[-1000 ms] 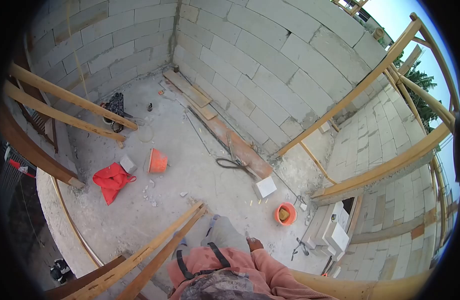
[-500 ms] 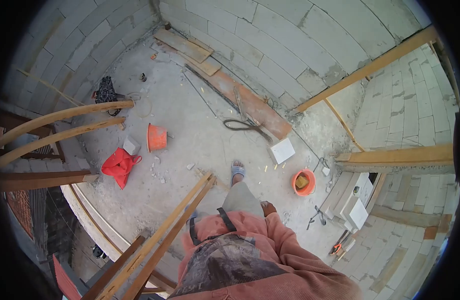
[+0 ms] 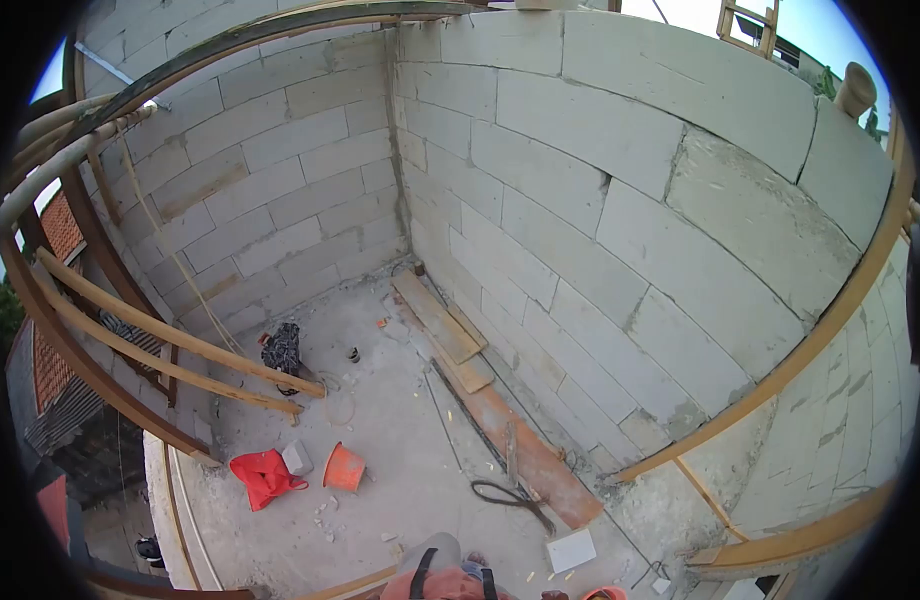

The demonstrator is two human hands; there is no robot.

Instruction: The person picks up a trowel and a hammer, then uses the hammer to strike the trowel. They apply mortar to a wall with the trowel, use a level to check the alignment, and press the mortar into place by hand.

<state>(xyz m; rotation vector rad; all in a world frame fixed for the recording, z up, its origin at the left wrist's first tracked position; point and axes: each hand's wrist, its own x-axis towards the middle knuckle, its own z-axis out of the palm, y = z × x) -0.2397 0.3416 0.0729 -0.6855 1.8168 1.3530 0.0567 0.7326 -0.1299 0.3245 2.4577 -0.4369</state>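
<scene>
My left hand is out of view. Of my right hand (image 3: 554,595), only a small part shows at the bottom edge, right of my knee, and its fingers are cut off. A white block (image 3: 572,551) lies on the floor just above it. To its right, an orange bucket (image 3: 606,593) is mostly cut off by the frame. A looped dark strap (image 3: 515,497) rests near the lower end of a long reddish-brown board (image 3: 548,475).
A pale block wall (image 3: 580,240) rises ahead. An orange bucket (image 3: 343,468), a red bag (image 3: 267,478) and a grey block (image 3: 297,457) are on the floor. Wooden poles (image 3: 190,350) slant in from the left. Planks (image 3: 438,325) lie along the wall; a dark patterned bag (image 3: 281,347) is farther back.
My view has tilted up from the floor to the walls. The floor things now sit lower in the frame, and my right hand has slipped almost out of sight at the bottom.
</scene>
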